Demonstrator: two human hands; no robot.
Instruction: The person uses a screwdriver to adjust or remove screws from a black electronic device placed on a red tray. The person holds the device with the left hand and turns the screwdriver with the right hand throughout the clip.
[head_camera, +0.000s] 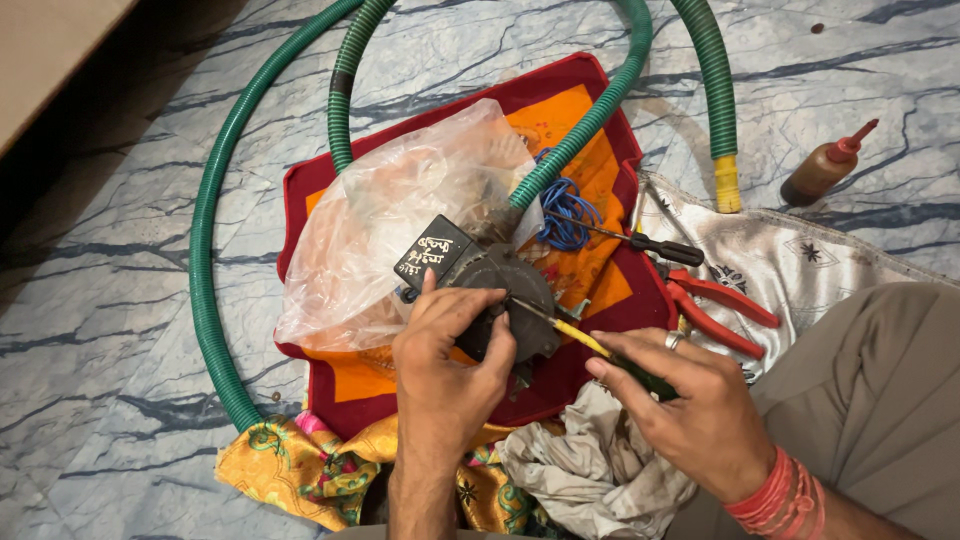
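Observation:
My left hand (447, 360) grips a dark, round metal pump body (505, 285) that lies on a red and orange cloth (590, 180). My right hand (690, 400) holds a screwdriver (585, 342) with a yellow and green handle; its tip touches the pump just beside my left fingers. A black box (432, 252) with pale markings is fixed to the pump's upper left. A green ribbed hose (575, 135) runs from the pump's top toward the back.
A crumpled clear plastic bag (400, 210) lies left of the pump. Blue wire (565, 215), a black-handled screwdriver (655, 245) and red pliers (715, 310) sit to the right. A brown squeeze bottle (825, 165) lies on the marble floor. Rags lie near my knees.

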